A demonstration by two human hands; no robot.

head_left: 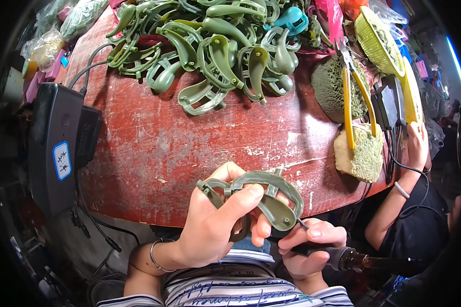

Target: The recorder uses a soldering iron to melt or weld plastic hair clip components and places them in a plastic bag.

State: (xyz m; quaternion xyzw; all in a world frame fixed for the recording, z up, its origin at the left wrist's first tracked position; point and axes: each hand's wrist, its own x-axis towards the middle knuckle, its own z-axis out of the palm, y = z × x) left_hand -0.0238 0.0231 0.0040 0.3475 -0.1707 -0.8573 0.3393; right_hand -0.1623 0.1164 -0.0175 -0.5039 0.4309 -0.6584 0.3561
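Observation:
In my left hand (223,215) is a green moulded plastic part (279,211), a spoon-shaped piece joined to a curved frame. The fingers wrap around the frame, just past the table's near edge. My right hand (312,243) is closed on a dark-handled tool (346,258) with a thin dark tip. That tip meets the rounded end of the part, or lies very close to it. The tool's kind is not clear. A pile of similar green plastic parts (220,56) covers the far side of the table, with one teal part (290,21) among them.
Yellow-handled pliers (349,107) rest across two rough, spongy blocks (361,158) at the right. Beyond stands a yellow basket (376,43). A black device (56,128) with cables sits at the left edge of the red table (138,153). Another person's arm (399,189) reaches in at the right.

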